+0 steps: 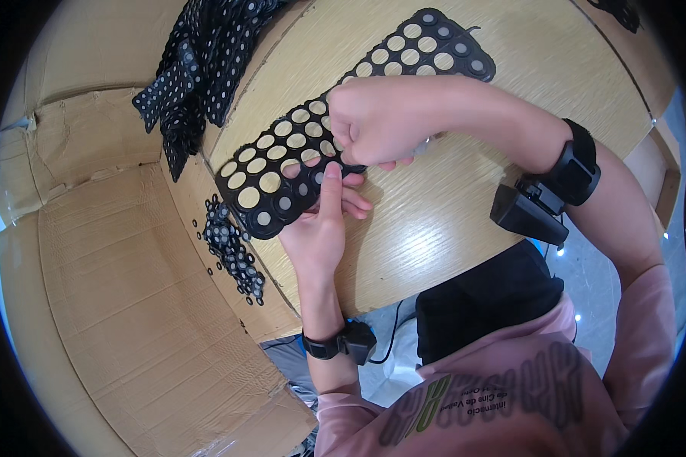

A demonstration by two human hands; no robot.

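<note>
A long black rubber sheet point(282, 152) full of round holes lies across the wooden table point(434, 221). Some holes still hold small black rings with grey centres. My left hand point(320, 221) holds the sheet's near edge, thumb pressed on top and fingers beneath. My right hand point(373, 122) is curled into a fist over the sheet's middle, pinching at it; what sits between its fingertips is hidden. A pile of small black rings point(232, 247) lies on cardboard just left of my left hand.
A heap of emptied black perforated sheets point(198, 68) lies at the upper left. Flattened cardboard point(122, 305) covers the left side. Both wrists carry black strapped devices point(545, 198). Another black sheet's corner point(625, 11) shows at the top right.
</note>
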